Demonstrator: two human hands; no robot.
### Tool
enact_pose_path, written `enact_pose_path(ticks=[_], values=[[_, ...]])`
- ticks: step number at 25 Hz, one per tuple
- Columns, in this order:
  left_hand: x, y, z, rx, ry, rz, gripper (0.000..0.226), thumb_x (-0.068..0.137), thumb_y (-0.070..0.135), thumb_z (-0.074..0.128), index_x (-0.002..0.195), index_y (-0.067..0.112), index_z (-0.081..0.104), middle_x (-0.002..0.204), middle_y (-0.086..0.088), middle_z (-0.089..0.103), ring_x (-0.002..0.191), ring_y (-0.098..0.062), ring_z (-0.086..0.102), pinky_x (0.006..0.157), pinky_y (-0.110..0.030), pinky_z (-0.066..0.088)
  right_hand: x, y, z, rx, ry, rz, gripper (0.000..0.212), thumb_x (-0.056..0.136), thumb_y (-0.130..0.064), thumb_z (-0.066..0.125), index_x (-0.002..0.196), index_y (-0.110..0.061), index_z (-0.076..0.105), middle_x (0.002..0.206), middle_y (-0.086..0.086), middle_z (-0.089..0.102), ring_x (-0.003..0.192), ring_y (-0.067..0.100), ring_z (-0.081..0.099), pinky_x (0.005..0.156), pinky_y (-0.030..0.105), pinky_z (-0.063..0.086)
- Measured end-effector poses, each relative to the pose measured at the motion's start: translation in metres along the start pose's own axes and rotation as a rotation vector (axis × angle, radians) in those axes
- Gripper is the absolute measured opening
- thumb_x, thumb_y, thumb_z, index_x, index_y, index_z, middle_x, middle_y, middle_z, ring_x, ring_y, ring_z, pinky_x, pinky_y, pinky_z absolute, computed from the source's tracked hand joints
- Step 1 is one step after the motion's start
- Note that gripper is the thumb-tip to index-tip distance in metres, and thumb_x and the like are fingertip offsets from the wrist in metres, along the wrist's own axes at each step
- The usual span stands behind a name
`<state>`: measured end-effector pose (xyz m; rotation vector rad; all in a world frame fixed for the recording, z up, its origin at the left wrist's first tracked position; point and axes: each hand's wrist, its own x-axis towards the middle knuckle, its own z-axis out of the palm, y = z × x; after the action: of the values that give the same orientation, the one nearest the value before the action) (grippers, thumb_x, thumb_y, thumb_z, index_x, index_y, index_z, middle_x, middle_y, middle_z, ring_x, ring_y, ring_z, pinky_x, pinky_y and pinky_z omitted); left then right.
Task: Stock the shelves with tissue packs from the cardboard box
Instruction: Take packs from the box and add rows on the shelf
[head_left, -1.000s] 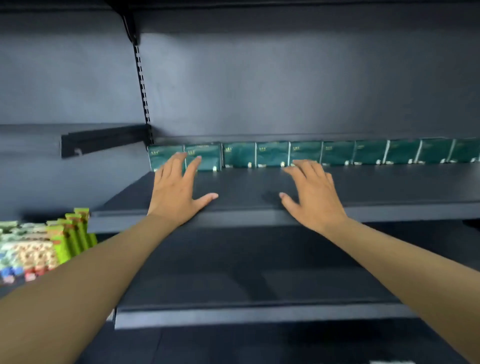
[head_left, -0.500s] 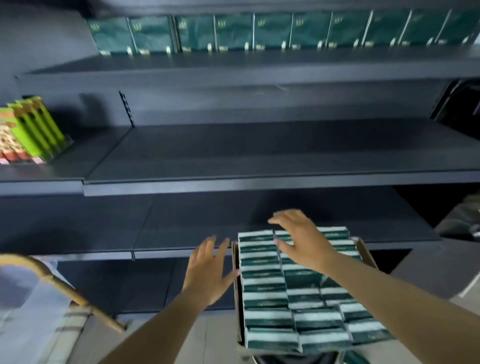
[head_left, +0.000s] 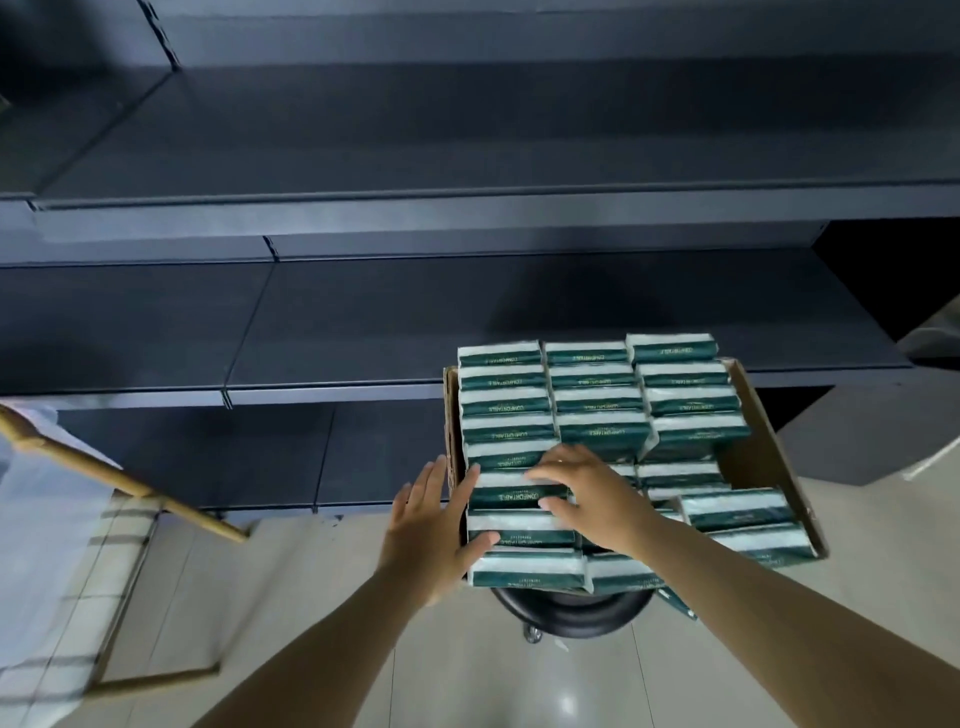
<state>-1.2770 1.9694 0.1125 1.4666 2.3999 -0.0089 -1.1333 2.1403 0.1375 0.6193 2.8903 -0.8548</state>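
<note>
An open cardboard box (head_left: 770, 447) sits low in front of me, packed with several rows of green-and-white tissue packs (head_left: 597, 401). My left hand (head_left: 431, 535) presses with straight fingers against the left ends of the packs in the left column, its thumb lying on a near pack. From the right, my right hand (head_left: 592, 499) rests on top of the packs, fingers spread over one pack (head_left: 511, 493) in that column, with index finger and thumb on either side of it. The dark shelves (head_left: 363, 322) behind the box hold nothing in this view.
The box stands on a round black stool (head_left: 571, 610) on a pale tiled floor. A wooden frame with light cloth (head_left: 130, 486) stands at the left. A dark block (head_left: 852, 441) sits on the floor to the right of the box.
My view dropped from the upper shelf with its row of packs down to the box. Both hands left the shelf and came down onto the packs in the box.
</note>
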Motion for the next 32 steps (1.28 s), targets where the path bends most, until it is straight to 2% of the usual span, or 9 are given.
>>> enact_pose_path(ticks=[3, 5, 9, 13, 16, 19, 23, 29, 32], values=[[0.002, -0.001, 0.001, 0.000, -0.008, -0.026, 0.084, 0.081, 0.079, 0.018, 0.149, 0.036, -0.011, 0.159, -0.005, -0.008, 0.146, -0.025, -0.003, 0.116, -0.042, 0.005, 0.007, 0.001, 0.005, -0.031, 0.036, 0.006, 0.036, 0.092, -0.019, 0.057, 0.128, -0.020, 0.054, 0.122, -0.005, 0.054, 0.117, 0.013, 0.041, 0.101, 0.028, 0.034], [0.001, 0.000, -0.001, -0.012, -0.004, -0.031, 0.081, 0.087, 0.070, 0.031, 0.149, 0.036, -0.009, 0.159, -0.005, -0.008, 0.146, -0.024, -0.003, 0.117, -0.042, 0.006, 0.011, 0.000, 0.007, -0.033, 0.035, 0.015, 0.038, 0.091, -0.017, 0.059, 0.128, -0.020, 0.054, 0.125, -0.005, 0.056, 0.120, 0.013, 0.042, 0.101, 0.029, 0.037], [-0.003, 0.004, -0.016, -0.023, 0.055, -0.023, 0.082, 0.088, 0.068, 0.034, 0.150, 0.033, -0.007, 0.159, -0.005, -0.007, 0.146, -0.023, -0.001, 0.117, -0.040, 0.006, 0.011, -0.007, -0.002, -0.015, 0.053, 0.007, 0.034, 0.091, -0.015, 0.059, 0.125, -0.017, 0.057, 0.126, -0.003, 0.058, 0.121, 0.013, 0.048, 0.100, 0.024, 0.037], [-0.002, 0.010, -0.063, -0.047, 0.153, -0.011, 0.084, 0.088, 0.064, 0.042, 0.151, 0.030, -0.002, 0.159, -0.005, -0.005, 0.145, -0.023, -0.001, 0.116, -0.039, 0.004, 0.000, -0.024, -0.051, 0.010, 0.091, -0.070, 0.033, 0.091, -0.016, 0.059, 0.124, -0.017, 0.058, 0.126, -0.004, 0.058, 0.119, 0.010, 0.049, 0.097, 0.012, 0.031], [-0.003, 0.015, -0.121, 0.012, 0.259, 0.022, 0.086, 0.087, 0.065, 0.042, 0.151, 0.027, -0.001, 0.159, -0.007, -0.004, 0.146, -0.023, 0.000, 0.117, -0.039, 0.004, -0.008, -0.048, -0.107, 0.040, 0.179, -0.118, 0.031, 0.091, -0.016, 0.060, 0.122, -0.017, 0.059, 0.120, -0.004, 0.059, 0.113, 0.011, 0.050, 0.092, 0.011, 0.031], [-0.012, 0.020, -0.195, 0.090, 0.413, 0.060, 0.085, 0.088, 0.064, 0.042, 0.152, 0.025, 0.001, 0.158, -0.008, -0.002, 0.146, -0.023, 0.000, 0.116, -0.036, 0.004, -0.015, -0.080, -0.174, 0.051, 0.297, -0.195, 0.030, 0.091, -0.015, 0.059, 0.121, -0.018, 0.060, 0.111, -0.009, 0.059, 0.109, 0.008, 0.048, 0.094, 0.014, 0.033], [-0.027, 0.022, -0.313, 0.198, 0.670, 0.104, 0.085, 0.087, 0.065, 0.043, 0.152, 0.023, 0.008, 0.158, -0.008, 0.004, 0.145, -0.023, 0.004, 0.116, -0.035, 0.008, -0.025, -0.134, -0.279, -0.046, 0.504, -0.362, 0.028, 0.090, -0.009, 0.060, 0.116, -0.017, 0.064, 0.100, -0.015, 0.055, 0.095, 0.006, 0.052, 0.081, 0.003, 0.032], [-0.028, 0.008, -0.465, 0.257, 1.013, 0.169, 0.086, 0.083, 0.062, 0.056, 0.149, 0.018, 0.024, 0.154, -0.015, 0.021, 0.141, -0.030, 0.020, 0.113, -0.042, 0.018, -0.011, -0.217, -0.405, -0.163, 0.704, -0.495, 0.027, 0.092, -0.011, 0.056, 0.117, -0.017, 0.062, 0.102, -0.008, 0.056, 0.083, -0.015, 0.046, 0.072, 0.001, 0.030], [-0.007, -0.016, -0.512, 0.287, 1.108, 0.150, 0.085, 0.081, 0.062, 0.058, 0.148, 0.017, 0.029, 0.149, -0.017, 0.029, 0.137, -0.032, 0.028, 0.111, -0.043, 0.022, 0.033, -0.244, -0.439, -0.180, 0.762, -0.495, 0.026, 0.092, -0.012, 0.056, 0.117, -0.017, 0.062, 0.106, -0.005, 0.059, 0.087, -0.004, 0.047, 0.078, 0.009, 0.030]])
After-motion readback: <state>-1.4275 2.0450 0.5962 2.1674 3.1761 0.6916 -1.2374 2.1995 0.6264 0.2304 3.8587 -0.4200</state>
